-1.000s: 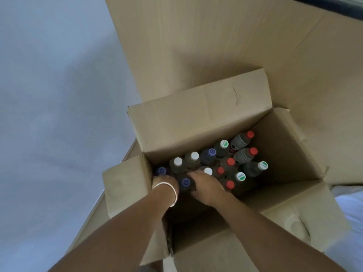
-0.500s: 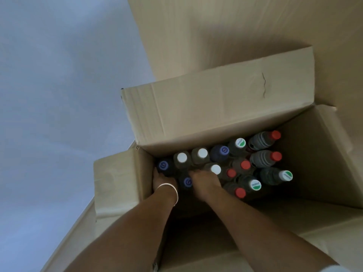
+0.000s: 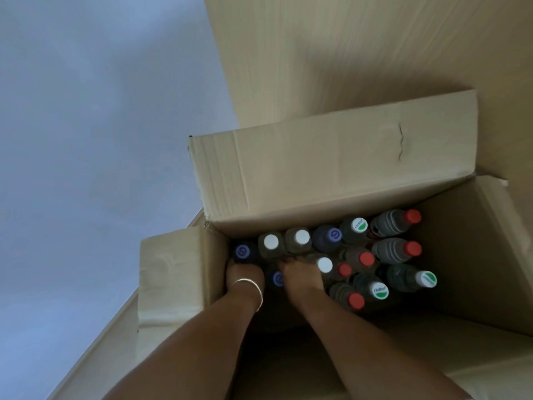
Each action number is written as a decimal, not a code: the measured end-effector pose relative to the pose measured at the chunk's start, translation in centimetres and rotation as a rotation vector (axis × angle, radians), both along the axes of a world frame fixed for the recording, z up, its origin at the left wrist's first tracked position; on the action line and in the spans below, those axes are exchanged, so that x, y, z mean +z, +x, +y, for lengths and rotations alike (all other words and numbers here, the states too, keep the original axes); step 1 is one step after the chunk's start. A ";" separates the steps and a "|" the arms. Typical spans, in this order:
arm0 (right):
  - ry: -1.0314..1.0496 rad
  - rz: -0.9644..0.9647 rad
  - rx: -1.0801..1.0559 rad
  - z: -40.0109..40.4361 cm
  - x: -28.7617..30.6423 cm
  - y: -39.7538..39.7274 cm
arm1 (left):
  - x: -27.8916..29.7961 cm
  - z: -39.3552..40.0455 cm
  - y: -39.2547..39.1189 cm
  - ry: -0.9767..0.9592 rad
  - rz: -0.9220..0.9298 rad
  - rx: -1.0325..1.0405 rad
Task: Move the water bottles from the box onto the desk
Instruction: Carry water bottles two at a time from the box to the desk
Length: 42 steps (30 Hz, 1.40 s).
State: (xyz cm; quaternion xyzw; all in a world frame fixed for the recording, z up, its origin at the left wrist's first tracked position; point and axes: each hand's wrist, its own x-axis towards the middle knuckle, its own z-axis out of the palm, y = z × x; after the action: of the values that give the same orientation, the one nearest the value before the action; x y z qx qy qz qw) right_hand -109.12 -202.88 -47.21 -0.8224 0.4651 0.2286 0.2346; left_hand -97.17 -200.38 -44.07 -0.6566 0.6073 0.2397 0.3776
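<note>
Down inside the open cardboard box (image 3: pixel 331 168), both hands reach among upright water bottles (image 3: pixel 383 249). Left hand (image 3: pixel 243 274) and right hand (image 3: pixel 300 277) flank a blue-capped bottle (image 3: pixel 277 279) at the box's left wall; finger positions cannot be told.

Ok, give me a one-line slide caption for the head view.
Both hands, left hand and right hand, reach among capped water bottles inside the open cardboard box.

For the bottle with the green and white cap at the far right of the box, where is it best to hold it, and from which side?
Probably the neck, just under the green and white cap, coming from above on the right. The bottle leans that way, with open box space beside it; other bottles crowd its left side.
</note>
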 end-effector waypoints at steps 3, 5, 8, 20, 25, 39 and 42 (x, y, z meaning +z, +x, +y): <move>0.017 -0.036 -0.032 -0.1 0.7 -0.2 | 1.4 -0.6 0.0 -0.007 0.058 0.007; 0.059 -0.099 -0.076 -0.2 1.7 -0.5 | 2.4 -0.7 0.3 -0.018 0.084 0.026; 0.115 -0.234 -0.171 -0.3 4.1 -1.6 | 4.4 -1.0 0.9 -0.061 0.140 0.037; 0.279 -0.758 -0.706 -1.9 14.9 -5.8 | 15.3 -4.8 5.1 -0.358 0.832 0.365; 0.212 -1.014 -0.969 -2.7 19.5 -5.2 | 18.2 -6.4 4.9 -0.437 1.333 0.699; 0.343 -1.342 -1.253 -3.9 27.0 -4.5 | 22.6 -9.7 1.0 -0.066 1.747 1.167; 0.285 -1.340 -1.259 -3.1 28.4 -4.6 | 23.3 -9.1 0.8 0.036 1.711 1.135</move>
State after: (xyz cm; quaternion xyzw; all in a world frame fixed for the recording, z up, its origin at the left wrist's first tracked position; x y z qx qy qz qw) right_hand -113.70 -206.02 -18.78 -0.3420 0.5606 -0.4084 0.6340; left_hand -96.39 -209.49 -20.81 -0.4504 0.2693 0.7799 -0.3412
